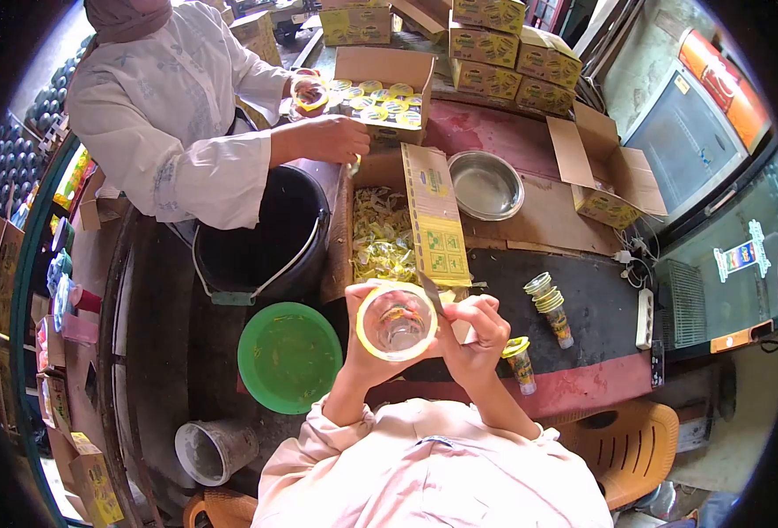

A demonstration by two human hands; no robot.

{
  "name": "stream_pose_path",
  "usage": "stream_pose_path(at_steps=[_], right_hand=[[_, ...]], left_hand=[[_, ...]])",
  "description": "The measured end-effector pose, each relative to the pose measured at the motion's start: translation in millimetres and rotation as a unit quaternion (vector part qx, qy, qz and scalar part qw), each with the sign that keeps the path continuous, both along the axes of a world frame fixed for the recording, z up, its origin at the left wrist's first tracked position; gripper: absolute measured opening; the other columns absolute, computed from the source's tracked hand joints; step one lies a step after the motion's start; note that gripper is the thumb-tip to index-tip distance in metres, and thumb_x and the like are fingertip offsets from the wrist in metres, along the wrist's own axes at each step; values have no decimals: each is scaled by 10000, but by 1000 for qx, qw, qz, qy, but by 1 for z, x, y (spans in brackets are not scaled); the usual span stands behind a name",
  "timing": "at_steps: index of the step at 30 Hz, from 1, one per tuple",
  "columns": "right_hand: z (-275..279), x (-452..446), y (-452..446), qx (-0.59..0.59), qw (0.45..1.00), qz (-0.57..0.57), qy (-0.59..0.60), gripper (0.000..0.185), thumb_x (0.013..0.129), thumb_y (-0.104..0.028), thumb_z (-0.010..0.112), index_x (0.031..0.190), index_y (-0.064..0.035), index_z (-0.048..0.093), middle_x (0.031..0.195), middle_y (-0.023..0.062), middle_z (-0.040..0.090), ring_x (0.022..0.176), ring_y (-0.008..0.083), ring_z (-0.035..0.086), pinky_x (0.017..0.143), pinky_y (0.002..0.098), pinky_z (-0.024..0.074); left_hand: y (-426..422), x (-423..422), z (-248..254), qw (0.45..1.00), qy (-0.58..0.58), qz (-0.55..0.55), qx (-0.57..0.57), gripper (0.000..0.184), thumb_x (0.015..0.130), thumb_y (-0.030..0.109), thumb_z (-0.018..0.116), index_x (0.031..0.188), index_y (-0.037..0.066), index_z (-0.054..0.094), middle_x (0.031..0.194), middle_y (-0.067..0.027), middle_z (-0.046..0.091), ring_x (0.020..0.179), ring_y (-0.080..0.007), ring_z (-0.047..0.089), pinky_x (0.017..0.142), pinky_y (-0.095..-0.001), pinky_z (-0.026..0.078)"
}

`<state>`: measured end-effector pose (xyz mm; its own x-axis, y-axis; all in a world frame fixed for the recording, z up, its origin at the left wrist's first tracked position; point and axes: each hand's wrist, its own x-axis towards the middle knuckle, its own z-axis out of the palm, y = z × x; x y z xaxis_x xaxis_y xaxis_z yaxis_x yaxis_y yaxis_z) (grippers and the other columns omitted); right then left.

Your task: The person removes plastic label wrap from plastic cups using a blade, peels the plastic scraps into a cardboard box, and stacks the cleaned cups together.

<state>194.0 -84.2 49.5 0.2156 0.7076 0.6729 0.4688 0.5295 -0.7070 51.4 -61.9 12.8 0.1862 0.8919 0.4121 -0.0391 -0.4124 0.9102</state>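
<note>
A clear plastic cup with a yellow rim (398, 321) is held up by my left hand (364, 352), its open mouth facing the camera. My right hand (475, 339) is closed round a dark, thin blade-like tool (430, 293), whose tip is beside the cup's rim. Just beyond my hands lies a cardboard box (440, 211) holding many small yellow-and-clear packets (383, 233). Right of my right hand, a yellow-rimmed printed cup (520, 364) lies near the table's front edge, and a nested stack of cups (550, 308) lies behind it.
A green basin (289, 358) and black bucket (261, 238) stand left. Beyond are a metal bowl (485, 186), an open carton (613, 180) and a box of filled cups (384, 62). A co-worker (169, 114) reaches in from the upper left. A power strip (645, 319) lies right.
</note>
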Motion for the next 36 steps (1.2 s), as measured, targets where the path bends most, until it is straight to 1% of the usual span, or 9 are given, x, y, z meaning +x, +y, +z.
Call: stream_pose_path(at_steps=[3, 5, 9, 12, 18, 24, 27, 34, 36], right_hand=[[-5, 0, 1, 2, 1000, -2, -5, 161, 629, -27, 732, 740, -98, 640, 637, 25, 612, 564, 146, 556, 619, 270, 336], [-7, 2, 3, 11, 1000, -13, -11, 159, 630, -28, 733, 737, -98, 639, 632, 25, 610, 554, 146, 548, 618, 271, 335], [-6, 2, 4, -4, 1000, 9, 11, 160, 628, 3, 728, 737, -69, 637, 646, 29, 600, 572, 151, 524, 631, 275, 345], [-7, 0, 3, 4, 1000, -12, 11, 163, 620, -12, 730, 713, -102, 630, 623, 17, 601, 542, 150, 536, 616, 279, 325], [-4, 2, 5, 27, 998, -33, -40, 148, 641, -8, 718, 755, -61, 640, 621, 39, 577, 542, 165, 505, 649, 282, 334], [-6, 3, 6, 22, 998, -30, -48, 159, 634, -4, 709, 764, -70, 645, 619, 35, 574, 530, 166, 504, 639, 278, 328], [-5, 3, 5, 12, 998, -32, -51, 163, 631, -9, 706, 770, -72, 648, 622, 32, 575, 532, 165, 504, 641, 277, 327], [-7, 7, 9, 8, 999, -21, -43, 157, 631, -27, 697, 774, -71, 649, 624, 32, 577, 538, 163, 510, 646, 281, 327], [-6, 5, 9, 7, 999, -23, -40, 149, 635, -33, 697, 769, -69, 646, 623, 34, 577, 540, 163, 511, 648, 282, 328]], left_hand=[[3, -3, 2, 1000, 16, 2, 8, 576, 563, 121, 834, 1037, 40, 516, 1068, -52, 297, 1038, -159, 432, 773, -251, 504], [3, -9, 6, 988, 126, -4, 83, 572, 561, 104, 832, 1035, 44, 517, 1067, -54, 298, 1026, -161, 443, 781, -248, 503], [6, -9, 4, 997, 51, -56, 18, 602, 556, 74, 832, 1057, 51, 498, 1075, -66, 319, 1032, -174, 468, 832, -282, 502], [8, -4, 1, 984, -132, -84, -90, 632, 561, 62, 830, 1077, 41, 465, 1068, -61, 365, 1036, -174, 495, 845, -303, 498], [8, -5, 3, 991, -49, -117, -50, 674, 547, 31, 830, 1095, 42, 438, 1070, -53, 429, 1030, -165, 517, 852, -329, 490], [12, -6, 10, 980, -122, -135, -80, 629, 524, 15, 813, 1066, 22, 492, 1058, -58, 539, 993, -171, 544, 855, -284, 467], [12, -8, 7, 981, -73, -164, -78, 633, 513, 26, 815, 1062, 24, 501, 1047, -61, 543, 992, -160, 530, 861, -281, 462], [13, 0, 7, 975, -162, -118, -95, 785, 508, 115, 858, 1152, 50, 414, 1095, -50, 374, 1071, -183, 473, 877, -326, 481], [19, -2, -3, 989, -88, -117, -31, 837, 510, 119, 863, 1182, 61, 368, 1107, -58, 365, 1069, -186, 472, 867, -330, 490]])
